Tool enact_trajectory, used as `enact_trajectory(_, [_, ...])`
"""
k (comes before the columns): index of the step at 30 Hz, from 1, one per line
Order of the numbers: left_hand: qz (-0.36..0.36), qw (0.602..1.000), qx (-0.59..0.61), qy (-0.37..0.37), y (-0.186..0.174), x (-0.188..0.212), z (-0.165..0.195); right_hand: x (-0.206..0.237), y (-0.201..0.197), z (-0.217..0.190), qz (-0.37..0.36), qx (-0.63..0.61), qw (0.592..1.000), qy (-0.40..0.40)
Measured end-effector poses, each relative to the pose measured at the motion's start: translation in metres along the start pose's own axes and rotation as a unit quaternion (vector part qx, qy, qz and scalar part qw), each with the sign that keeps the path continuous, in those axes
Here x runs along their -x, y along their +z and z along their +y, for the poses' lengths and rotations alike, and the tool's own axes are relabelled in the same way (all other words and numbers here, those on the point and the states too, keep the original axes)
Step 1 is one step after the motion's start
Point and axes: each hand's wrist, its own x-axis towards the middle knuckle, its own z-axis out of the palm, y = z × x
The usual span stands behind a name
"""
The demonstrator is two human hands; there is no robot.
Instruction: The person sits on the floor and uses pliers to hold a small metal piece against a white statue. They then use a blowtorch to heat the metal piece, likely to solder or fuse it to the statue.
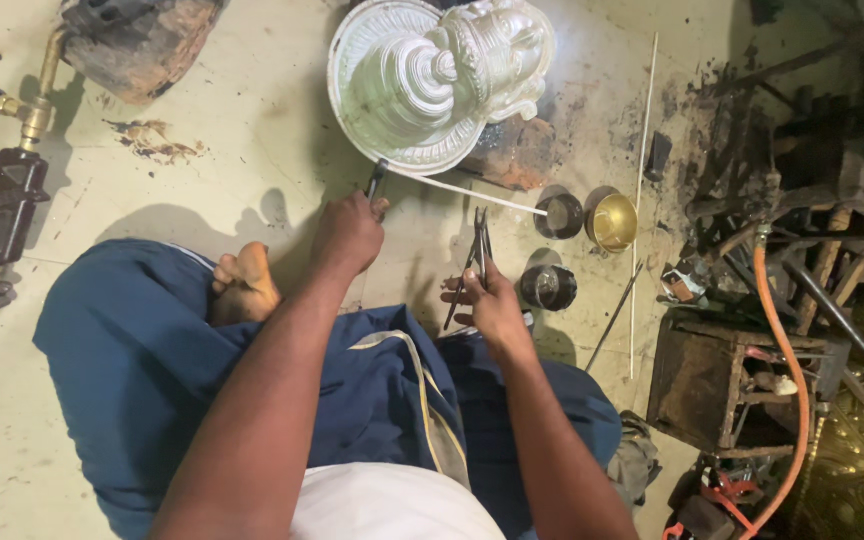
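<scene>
My left hand (349, 232) is closed around a dark tool handle (376, 181) whose tip touches the lower rim of a round silver embossed metal piece (422, 85) on the floor. My right hand (487, 297) grips thin dark tweezers (476, 255), points up, just right of the left hand. A thin white rod (477, 193) runs from the silver piece's rim toward the small pots. I sit on the floor in blue cloth, one bare foot (243, 283) beside my left hand.
Two dark small pots (560, 216) (549, 287) and a brass cup (613, 221) stand right of my hands. A long white rod (642, 200) lies beyond them. A wooden box (712, 380), orange hose (790, 370) and dark scrap fill the right. A brass gas valve (14, 190) lies left.
</scene>
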Motion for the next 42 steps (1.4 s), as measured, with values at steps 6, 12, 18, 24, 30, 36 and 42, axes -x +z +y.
enact_trajectory(6, [0.000,1.000,-0.010,-0.006,-0.002,0.000,0.003,-0.007,-0.007,-0.013,0.010,-0.033,0.997,-0.068])
enact_trajectory(12, [-0.018,0.999,-0.003,-0.039,-0.007,0.000,0.006,-0.013,-0.006,-0.021,0.046,-0.002,0.995,-0.083])
enact_trajectory(18, [-0.041,0.997,0.011,-0.064,-0.006,-0.003,0.004,-0.026,-0.015,-0.023,0.083,0.125,0.984,-0.099])
enact_trajectory(24, [-0.021,0.998,0.015,-0.054,-0.010,-0.008,0.000,-0.060,-0.028,-0.021,0.075,0.165,0.969,-0.170])
enact_trajectory(30, [-0.039,0.997,0.013,-0.067,-0.009,-0.013,-0.003,-0.073,-0.045,-0.033,0.059,0.207,0.961,-0.174])
enact_trajectory(36, [-0.027,0.999,0.021,-0.003,-0.003,-0.016,-0.010,-0.093,-0.058,-0.057,0.072,0.328,0.864,-0.376])
enact_trajectory(42, [-0.067,0.994,0.047,-0.068,0.001,-0.014,-0.008,-0.099,-0.064,-0.102,0.032,0.380,0.867,-0.322])
